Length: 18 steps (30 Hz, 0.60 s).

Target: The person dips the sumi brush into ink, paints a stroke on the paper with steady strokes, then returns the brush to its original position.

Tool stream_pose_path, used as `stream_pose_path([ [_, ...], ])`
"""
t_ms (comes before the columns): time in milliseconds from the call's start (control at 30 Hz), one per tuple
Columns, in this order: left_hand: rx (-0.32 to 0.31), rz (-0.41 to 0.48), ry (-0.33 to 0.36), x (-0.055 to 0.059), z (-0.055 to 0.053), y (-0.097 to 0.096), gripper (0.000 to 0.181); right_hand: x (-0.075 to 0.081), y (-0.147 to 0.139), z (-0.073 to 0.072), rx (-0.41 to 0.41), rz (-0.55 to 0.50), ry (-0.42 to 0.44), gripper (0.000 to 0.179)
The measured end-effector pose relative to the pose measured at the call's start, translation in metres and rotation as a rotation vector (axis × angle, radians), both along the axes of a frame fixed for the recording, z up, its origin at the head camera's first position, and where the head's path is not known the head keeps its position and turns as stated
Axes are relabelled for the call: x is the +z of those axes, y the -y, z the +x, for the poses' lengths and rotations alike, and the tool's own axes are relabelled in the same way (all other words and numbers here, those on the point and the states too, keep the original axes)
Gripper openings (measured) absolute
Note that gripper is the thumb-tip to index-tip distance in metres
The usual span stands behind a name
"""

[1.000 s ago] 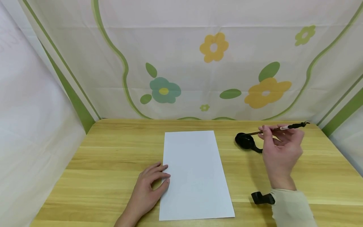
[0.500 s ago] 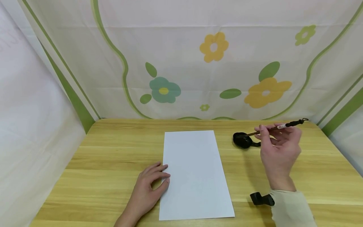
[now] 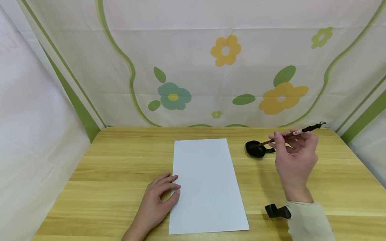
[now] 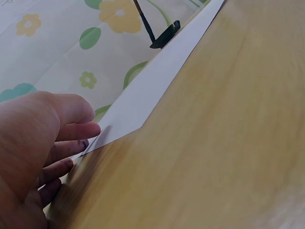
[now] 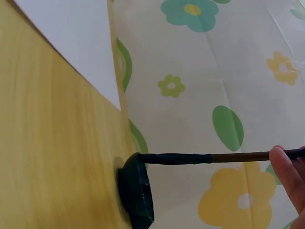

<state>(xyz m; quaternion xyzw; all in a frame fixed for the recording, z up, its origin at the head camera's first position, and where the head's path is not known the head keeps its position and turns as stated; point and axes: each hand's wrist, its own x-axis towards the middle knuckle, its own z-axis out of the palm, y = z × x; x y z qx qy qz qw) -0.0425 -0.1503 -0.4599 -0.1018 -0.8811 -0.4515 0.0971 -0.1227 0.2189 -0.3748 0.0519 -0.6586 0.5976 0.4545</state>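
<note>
Black, the dish [image 3: 256, 152] at two o'clock from the paper [image 3: 209, 187] has slid slightly towards nine; our right grip [image 3: 296, 156] pinches the brush [image 3: 298, 132] there, seemingly inking, while our left grip [image 3: 158, 195] rests relaxed at the paper's edge.

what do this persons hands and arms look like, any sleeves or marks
Behind the right hand is a pale beige sleeve, with a black piece jutting out beside it. The left hand has dark smudges on its fingers; no sleeve shows there.
</note>
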Motion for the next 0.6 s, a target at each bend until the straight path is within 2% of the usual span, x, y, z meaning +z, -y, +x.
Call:
stream_pose_path([
  [233,-0.011,-0.004,-0.020,0.000,-0.001,0.001,0.025,0.018,-0.003,0.004,0.143,-0.255,-0.147,0.036],
  [433,-0.008,-0.014,-0.030,-0.001,0.000,0.002,0.026,0.024,0.006,0.008,0.202,-0.301,-0.155,0.037],
  [600,-0.009,-0.013,-0.024,-0.002,0.001,0.001,0.026,0.020,0.026,0.011,0.269,-0.299,-0.104,0.036],
])
